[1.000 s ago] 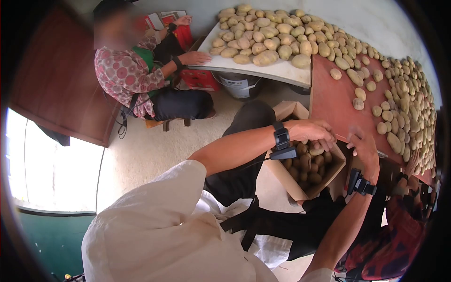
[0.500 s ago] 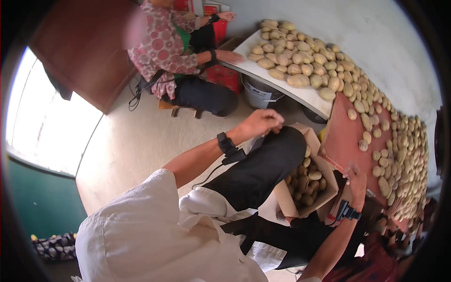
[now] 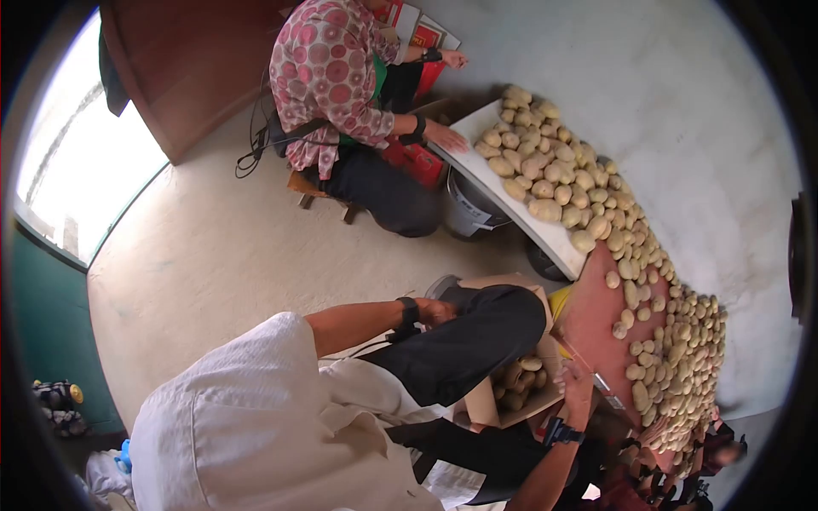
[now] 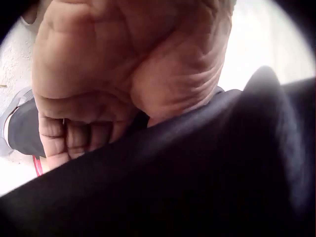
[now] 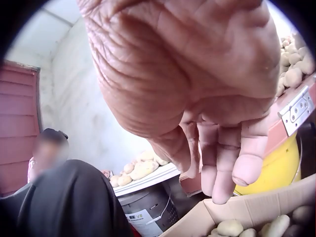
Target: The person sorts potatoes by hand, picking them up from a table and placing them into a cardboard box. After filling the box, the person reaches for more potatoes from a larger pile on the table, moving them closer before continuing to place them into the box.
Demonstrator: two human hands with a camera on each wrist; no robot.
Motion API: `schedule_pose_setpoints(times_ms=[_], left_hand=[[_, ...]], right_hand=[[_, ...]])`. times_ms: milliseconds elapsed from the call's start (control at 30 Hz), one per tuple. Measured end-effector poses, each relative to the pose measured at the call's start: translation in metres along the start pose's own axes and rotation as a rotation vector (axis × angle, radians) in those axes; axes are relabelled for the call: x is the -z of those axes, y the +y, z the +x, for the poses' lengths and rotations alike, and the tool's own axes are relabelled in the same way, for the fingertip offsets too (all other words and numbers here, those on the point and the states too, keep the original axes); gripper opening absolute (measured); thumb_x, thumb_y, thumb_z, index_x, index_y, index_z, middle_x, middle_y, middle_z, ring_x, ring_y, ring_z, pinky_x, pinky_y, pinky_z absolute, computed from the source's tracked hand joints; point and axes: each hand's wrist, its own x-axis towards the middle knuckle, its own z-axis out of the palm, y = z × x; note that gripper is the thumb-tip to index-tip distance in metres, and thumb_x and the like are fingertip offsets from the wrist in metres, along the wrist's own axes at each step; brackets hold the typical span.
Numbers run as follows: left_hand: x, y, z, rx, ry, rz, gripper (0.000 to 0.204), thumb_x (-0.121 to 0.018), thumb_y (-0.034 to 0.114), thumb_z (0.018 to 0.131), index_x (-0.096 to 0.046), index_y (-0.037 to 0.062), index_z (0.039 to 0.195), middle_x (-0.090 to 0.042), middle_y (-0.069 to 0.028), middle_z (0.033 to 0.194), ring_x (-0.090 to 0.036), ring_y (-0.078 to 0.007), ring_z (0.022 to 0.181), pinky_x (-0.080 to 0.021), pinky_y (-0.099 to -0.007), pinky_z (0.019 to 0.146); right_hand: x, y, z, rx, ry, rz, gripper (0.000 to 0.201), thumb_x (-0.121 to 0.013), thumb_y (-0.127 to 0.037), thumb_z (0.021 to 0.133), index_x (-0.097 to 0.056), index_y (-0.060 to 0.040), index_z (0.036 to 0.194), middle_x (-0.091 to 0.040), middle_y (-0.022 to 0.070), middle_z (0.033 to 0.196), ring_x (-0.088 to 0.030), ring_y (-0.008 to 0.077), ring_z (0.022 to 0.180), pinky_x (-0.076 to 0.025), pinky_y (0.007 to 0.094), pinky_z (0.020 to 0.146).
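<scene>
Gripping likely firm potatoes [image 5: 230,227], lower right, suits their middles; the right hand [image 5: 187,74] has fingers loosely together, the left hand's [image 4: 113,64] I cannot tell.

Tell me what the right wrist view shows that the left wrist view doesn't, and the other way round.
Only the right wrist view: the right hand with fingers extended, a cardboard box holding potatoes, a yellow bucket, a metal hinge, a dark bucket and a seated person whose face is blurred.

Only the left wrist view: the left hand, its fingertips partly hidden, part of a shoe, and pale floor.

Both: a palm seen up close and dark trouser cloth.
</scene>
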Motion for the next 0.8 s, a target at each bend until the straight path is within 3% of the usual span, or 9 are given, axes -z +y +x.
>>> schedule_pose_setpoints(times_ms=[133,200,333,400,500,567,633,667,800], left_hand=[[-0.023,0.111,-0.007,-0.178,0.019,0.296,0.018,-0.072,0.007,0.083,-0.07,-0.0049,0.097,-0.072,-0.0219,0.093,-0.067,-0.0332,0.082,-0.055,-0.041,0.072],[-0.024,0.139,-0.007,-0.351,-0.007,0.851,0.022,-0.074,0.001,0.08,-0.07,-0.0068,0.099,-0.072,-0.027,0.104,-0.068,-0.043,0.095,-0.055,-0.0455,0.083],[-0.022,0.124,0.004,-0.427,0.06,0.807,0.023,-0.066,0.005,0.082,-0.069,-0.008,0.101,-0.068,-0.0296,0.099,-0.065,-0.0431,0.092,-0.052,-0.0467,0.081],[-0.031,0.148,0.006,-0.11,0.147,0.699,0.024,-0.068,0.006,0.08,-0.07,-0.0089,0.099,-0.068,-0.0298,0.103,-0.063,-0.046,0.1,-0.052,-0.048,0.083],[-0.031,0.142,0.007,-0.125,0.146,0.573,0.022,-0.066,0.007,0.082,-0.07,-0.01,0.096,-0.068,-0.0281,0.103,-0.065,-0.0402,0.099,-0.052,-0.046,0.083],[-0.03,0.132,0.008,-0.279,0.141,0.591,0.021,-0.064,0.01,0.088,-0.071,-0.009,0.094,-0.068,-0.0268,0.099,-0.064,-0.035,0.09,-0.05,-0.0449,0.08],[-0.031,0.125,0.012,0.153,0.088,0.345,0.041,-0.06,0.03,0.093,-0.072,-0.0083,0.101,-0.069,-0.0171,0.093,-0.063,-0.0247,0.086,-0.05,-0.0404,0.075],[-0.023,0.091,0.016,0.166,0.058,0.223,0.043,-0.06,0.036,0.093,-0.072,-0.0053,0.093,-0.061,-0.0094,0.081,-0.056,-0.0173,0.076,-0.045,-0.0387,0.066],[-0.006,0.064,0.02,-0.035,0.055,0.378,0.041,-0.058,0.034,0.096,-0.069,-0.0041,0.087,-0.061,-0.0102,0.073,-0.057,-0.0184,0.069,-0.046,-0.0389,0.061]], right_hand=[[-0.006,0.002,-0.001,-0.05,-0.023,0.002,0.034,-0.058,-0.01,0.099,-0.065,0.0039,0.128,-0.071,0.0101,0.097,-0.07,0.0156,0.076,-0.049,0.0253,0.059],[-0.011,-0.009,-0.007,-0.058,-0.015,0.0,0.031,-0.058,-0.011,0.097,-0.068,0.0033,0.122,-0.072,0.0095,0.096,-0.07,0.0154,0.077,-0.049,0.0264,0.06],[-0.012,-0.011,-0.01,-0.047,-0.022,-0.011,0.029,-0.058,-0.012,0.096,-0.07,0.0021,0.118,-0.072,0.0088,0.095,-0.069,0.015,0.078,-0.049,0.0272,0.062],[-0.009,-0.008,-0.009,-0.043,-0.036,-0.024,0.032,-0.058,-0.012,0.097,-0.066,0.0038,0.124,-0.072,0.0098,0.097,-0.07,0.0159,0.077,-0.049,0.0266,0.06],[-0.008,-0.006,-0.012,-0.051,-0.061,-0.041,0.036,-0.057,-0.011,0.099,-0.063,0.0055,0.13,-0.071,0.0107,0.098,-0.07,0.0167,0.077,-0.049,0.0258,0.058],[-0.01,-0.009,-0.013,-0.058,-0.059,-0.04,0.036,-0.057,-0.011,0.099,-0.063,0.0054,0.13,-0.071,0.0107,0.098,-0.07,0.0167,0.077,-0.048,0.0258,0.058],[-0.013,-0.011,-0.015,-0.075,-0.038,-0.013,0.032,-0.057,-0.011,0.096,-0.069,0.0021,0.123,-0.072,0.0088,0.096,-0.069,0.0142,0.077,-0.048,0.0273,0.061],[-0.013,-0.014,-0.017,-0.086,-0.038,-0.015,0.032,-0.057,-0.011,0.096,-0.069,0.0022,0.123,-0.071,0.0084,0.096,-0.069,0.0141,0.077,-0.048,0.0272,0.06],[-0.018,-0.007,-0.019,-0.044,-0.034,-0.018,0.032,-0.058,-0.011,0.096,-0.069,0.0025,0.122,-0.07,0.0067,0.094,-0.069,0.014,0.078,-0.048,0.0267,0.06]])
